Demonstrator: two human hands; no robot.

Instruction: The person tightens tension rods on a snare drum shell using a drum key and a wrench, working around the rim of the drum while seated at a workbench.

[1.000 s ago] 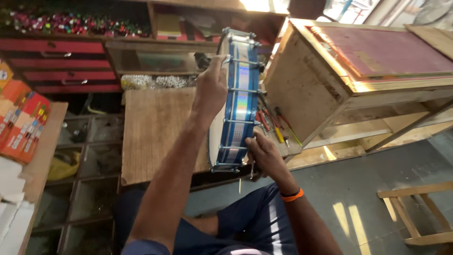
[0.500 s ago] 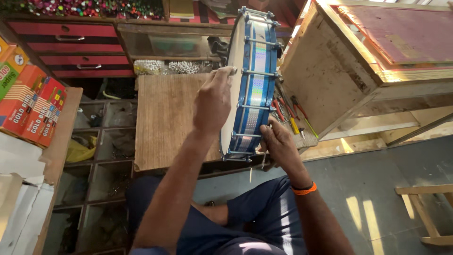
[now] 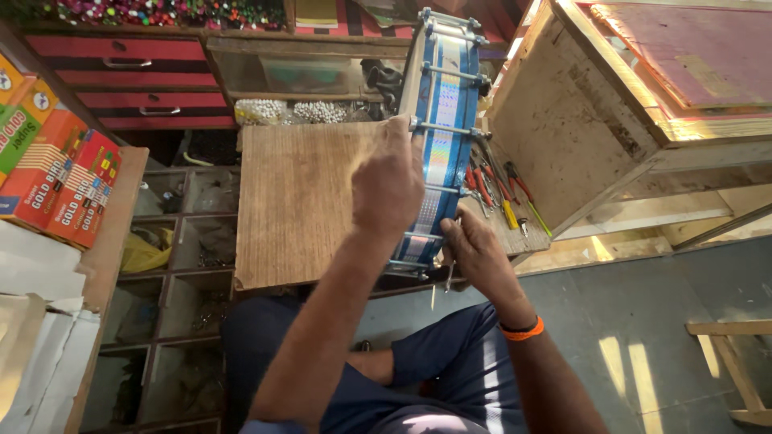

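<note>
A round frame drum [image 3: 445, 120] with a shiny blue holographic band and metal tension rods stands on its edge on a brown wooden board [image 3: 297, 201]. My left hand [image 3: 388, 183] grips the drum's rim on its left side and holds it upright. My right hand [image 3: 474, 253] is at the drum's near lower edge, closed on a thin metal tool [image 3: 447, 277] set against a tension rod. An orange band [image 3: 523, 329] circles my right wrist.
Pliers and screwdrivers with red and yellow handles [image 3: 498, 189] lie right of the drum. A big wooden crate [image 3: 611, 104] stands at right. Red drawers [image 3: 129, 76] and small compartments [image 3: 177, 265] are at left, with red-orange cartons [image 3: 60, 173]. A wooden stool [image 3: 736, 362] is at lower right.
The view has shifted, so drum and board sit more central and nearer. Both hands stay on the drum; the right hand has crept slightly along its lower rim.
</note>
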